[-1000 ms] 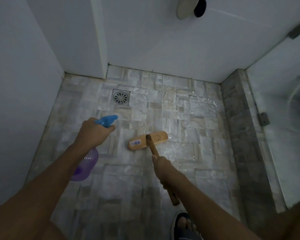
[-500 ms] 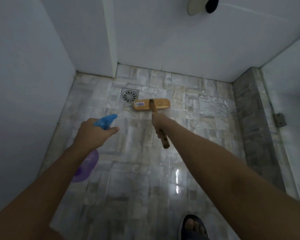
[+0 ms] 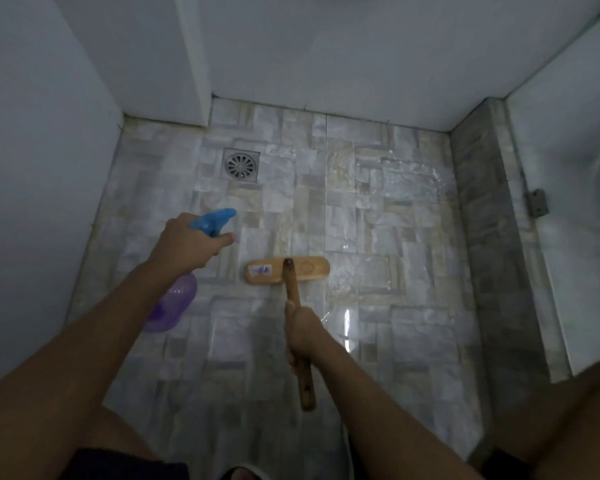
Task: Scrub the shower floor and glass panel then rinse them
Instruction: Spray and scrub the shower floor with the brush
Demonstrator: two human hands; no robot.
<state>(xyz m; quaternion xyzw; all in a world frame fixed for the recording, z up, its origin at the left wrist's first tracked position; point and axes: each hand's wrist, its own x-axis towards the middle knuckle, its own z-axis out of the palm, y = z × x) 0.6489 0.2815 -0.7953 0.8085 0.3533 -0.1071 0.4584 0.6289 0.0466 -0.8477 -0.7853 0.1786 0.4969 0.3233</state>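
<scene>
The wet stone-tiled shower floor [image 3: 361,209] fills the middle of the view. A wooden scrub brush [image 3: 287,270] lies head-down on the tiles, its long handle running back toward me. My right hand [image 3: 302,332] grips that handle partway along. My left hand [image 3: 184,244] holds a spray bottle [image 3: 174,303] with a purple body and a blue trigger head pointing at the floor. The glass panel [image 3: 575,202] stands along the right side, beyond a raised tiled curb [image 3: 492,237].
A round metal drain [image 3: 240,165] sits in the floor near the back left. White walls close in at the left and back. A metal hinge [image 3: 537,202] is fixed on the glass. My sandalled foot [image 3: 241,474] shows at the bottom edge.
My right hand has pulled the brush back from beside the drain to the middle of the floor. The left hand with the spray bottle has stayed roughly in place.
</scene>
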